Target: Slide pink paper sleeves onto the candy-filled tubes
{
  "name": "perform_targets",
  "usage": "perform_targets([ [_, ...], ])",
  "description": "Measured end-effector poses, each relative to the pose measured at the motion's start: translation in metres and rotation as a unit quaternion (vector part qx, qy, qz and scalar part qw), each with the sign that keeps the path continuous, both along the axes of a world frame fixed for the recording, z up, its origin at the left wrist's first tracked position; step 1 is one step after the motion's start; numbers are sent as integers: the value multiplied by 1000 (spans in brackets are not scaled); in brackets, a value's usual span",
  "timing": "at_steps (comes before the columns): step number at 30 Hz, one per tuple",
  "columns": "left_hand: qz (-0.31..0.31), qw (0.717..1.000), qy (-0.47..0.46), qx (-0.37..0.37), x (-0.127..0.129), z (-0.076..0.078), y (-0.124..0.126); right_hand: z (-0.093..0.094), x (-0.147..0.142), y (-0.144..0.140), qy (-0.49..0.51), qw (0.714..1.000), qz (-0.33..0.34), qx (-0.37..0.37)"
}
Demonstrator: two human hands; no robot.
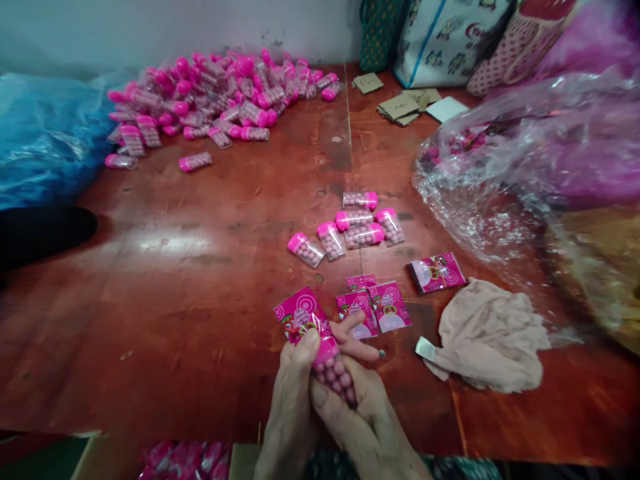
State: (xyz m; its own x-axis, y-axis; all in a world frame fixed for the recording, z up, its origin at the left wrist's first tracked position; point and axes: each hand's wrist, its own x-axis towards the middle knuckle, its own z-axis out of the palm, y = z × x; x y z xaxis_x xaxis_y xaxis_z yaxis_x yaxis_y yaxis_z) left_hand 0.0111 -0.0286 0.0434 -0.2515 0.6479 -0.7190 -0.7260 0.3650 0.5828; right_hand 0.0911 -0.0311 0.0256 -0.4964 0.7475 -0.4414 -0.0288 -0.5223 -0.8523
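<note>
At the lower centre of the frame the left hand point(293, 393) and the right hand point(360, 407) are pressed together around one candy tube point(334, 370), a clear little cylinder with a pink cap, packed with pink balls. The left thumb presses a pink printed label point(300, 319) against the tube's capped end, while the right palm cradles the tube's body from below, its fingers reaching up toward the label.

The tube looks light, stiff and smooth, likely slippery plastic; a hold around the middle of the body seems safest, leaving the cap end free. The label looks thin and flexible, easily creased, so it is best pinched at an edge.

Just above the hands, at the centre of the frame, lie loose labels point(380, 307), overlapping, with a small stack of labels point(437, 272) further right. Beyond them a cluster of filled tubes point(350, 227) lies on the red-brown table point(175, 280). A crumpled beige cloth point(493, 340) sits to the lower right, near the labels but not touching them. A large heap of tubes point(220, 100) fills the upper left, beside a blue plastic bag point(45, 147). A clear plastic bag point(530, 153) billows at the right, and cardboard pieces point(400, 107) and patterned bags point(450, 37) occupy the top. Nothing blocks the hands.
</note>
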Motion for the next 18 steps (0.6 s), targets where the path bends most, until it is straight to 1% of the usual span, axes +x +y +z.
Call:
perform_targets([
  [2, 7, 1000, -18, 0, -1, 0, -6, 2, -1, -1, -5, 1000, 24, 7],
  [5, 41, 998, -28, 34, -3, -3, -13, 6, -1, 3, -5, 998, 61, 9],
  [7, 51, 997, -30, 49, -4, -7, -14, 7, 0, 9, -6, 997, 80, 3],
  [9, 38, 998, -34, 46, -5, -10, -14, 8, 1, 15, -5, 996, 87, 6],
  [11, 22, 998, -32, 50, -7, -11, -13, 8, 2, 21, 1, 997, 80, 19],
  [15, 9, 995, 11, 103, -14, -7, -9, 8, 0, 22, -1, 997, 69, 31],
  [18, -21, 991, 39, 126, -20, -4, -5, 6, -1, 15, -15, 998, 58, 36],
])
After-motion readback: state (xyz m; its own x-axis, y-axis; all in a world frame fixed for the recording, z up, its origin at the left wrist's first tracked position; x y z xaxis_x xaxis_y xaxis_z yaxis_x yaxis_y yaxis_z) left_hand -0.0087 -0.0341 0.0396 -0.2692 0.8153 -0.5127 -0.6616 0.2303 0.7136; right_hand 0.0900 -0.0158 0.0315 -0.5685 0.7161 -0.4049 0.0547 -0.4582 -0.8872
